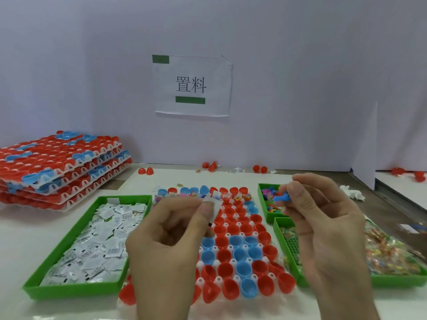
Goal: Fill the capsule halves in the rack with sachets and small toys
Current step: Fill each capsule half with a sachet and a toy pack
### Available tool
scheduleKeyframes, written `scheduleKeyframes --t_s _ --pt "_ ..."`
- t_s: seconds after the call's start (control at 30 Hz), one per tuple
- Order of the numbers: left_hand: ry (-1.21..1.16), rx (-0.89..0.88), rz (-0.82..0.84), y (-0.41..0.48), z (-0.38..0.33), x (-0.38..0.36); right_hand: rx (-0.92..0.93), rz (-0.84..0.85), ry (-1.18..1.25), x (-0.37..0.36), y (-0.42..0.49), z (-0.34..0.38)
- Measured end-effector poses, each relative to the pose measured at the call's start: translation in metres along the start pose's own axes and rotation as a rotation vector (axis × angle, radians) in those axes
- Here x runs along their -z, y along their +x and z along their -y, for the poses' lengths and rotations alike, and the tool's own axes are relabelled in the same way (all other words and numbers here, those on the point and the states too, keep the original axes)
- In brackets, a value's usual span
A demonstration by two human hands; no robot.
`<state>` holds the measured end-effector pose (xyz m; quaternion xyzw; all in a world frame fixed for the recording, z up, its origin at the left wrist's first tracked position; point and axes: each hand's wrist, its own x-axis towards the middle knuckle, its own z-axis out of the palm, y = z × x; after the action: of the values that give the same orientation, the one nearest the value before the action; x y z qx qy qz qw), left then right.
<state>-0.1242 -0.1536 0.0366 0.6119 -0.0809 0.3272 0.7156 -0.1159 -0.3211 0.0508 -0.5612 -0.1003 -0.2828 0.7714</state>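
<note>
Right now we are pinching a white sachet (213, 205) between thumb and forefinger of our left grip (168, 245), with the other fingers curling loosely under it. Our right grip (323, 227) is closing its fingertips on a small blue toy (280, 197) and holding it up in front of the small green tray (262, 204) of mixed toys. Both grips are hovering above the tabletop (23, 239), and neither is touching the rack (240, 250) beneath them.

That rack is lying between our grips, and red and blue capsule halves are sitting open side up in it. The far rows (217, 195) are already carrying sachets and bits of colour, while the nearer halves are showing bare insides.

Just left of the rack, a long green tray (69, 291) is holding a heap of white sachets (92, 245). On the right, a larger green tray (284, 250) is holding clear packets of colourful pieces (392, 252).

Further out, a stack of loaded racks (57, 167) is resting at the left rear. Loose red halves (146, 170) are lying along the wall, where a paper sign (191, 85) is hanging.
</note>
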Motion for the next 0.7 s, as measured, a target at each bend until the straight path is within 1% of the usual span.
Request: scheduleKeyframes --t_s 0.07,0.17,0.33,0.43,0.53,0.7 --pt "-0.031 0.057 0.042 -0.009 0.001 -0.005 0.051 0.012 -0.012 0.001 -0.005 0.003" --pt "-0.056 0.090 0.095 -0.013 0.002 -0.011 0.121 0.053 -0.064 -0.004 -0.013 0.006" --pt "-0.006 0.082 0.156 -0.017 0.000 -0.015 0.210 0.150 -0.272 -0.014 -0.020 0.006" --pt "-0.029 0.114 0.205 -0.018 -0.003 -0.016 0.213 0.193 -0.318 -0.016 -0.020 0.002" --pt "-0.014 0.136 0.277 -0.017 -0.002 -0.014 0.201 0.230 -0.305 -0.014 -0.019 0.000" --pt "0.006 0.217 0.392 -0.015 0.002 -0.012 0.182 0.334 -0.353 -0.003 -0.014 0.000"
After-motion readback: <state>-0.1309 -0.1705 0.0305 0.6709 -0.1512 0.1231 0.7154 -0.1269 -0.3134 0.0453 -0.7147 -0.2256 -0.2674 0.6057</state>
